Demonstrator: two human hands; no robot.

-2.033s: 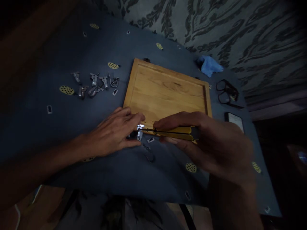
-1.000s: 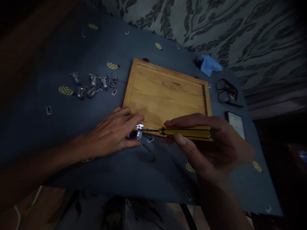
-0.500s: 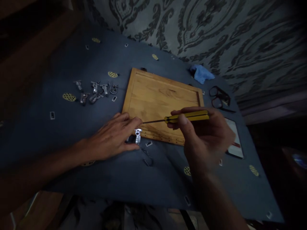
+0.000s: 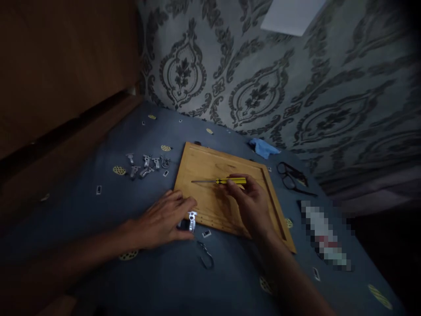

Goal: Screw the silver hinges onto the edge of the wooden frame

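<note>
My right hand (image 4: 253, 204) grips a yellow-handled screwdriver (image 4: 232, 181), with its thin shaft pointing left above the wooden panel (image 4: 200, 166). The tip appears apart from everything. At the near left edge of this framed panel, my left hand (image 4: 167, 219) curves around a shiny metal hook (image 4: 192, 221), fingers at its top and thumb by its lower end. Small dark holes run along that edge. Just in front, a loose wire hook (image 4: 206, 256) lies on the cloth. Several more metal hooks (image 4: 147, 161) are grouped left of the panel.
A blue cloth (image 4: 264, 148) and a pair of glasses (image 4: 292, 177) lie behind and right of the panel. A pixelated flat object (image 4: 324, 232) is at the right. The patterned tablecloth (image 4: 88, 224) meets a papered wall (image 4: 259, 96); brown furniture (image 4: 66, 66) borders the left.
My right hand has drawn the screwdriver up and away from the hook and my left fingers. The left hand stays at the hook. The view has tilted up, showing more wall.
</note>
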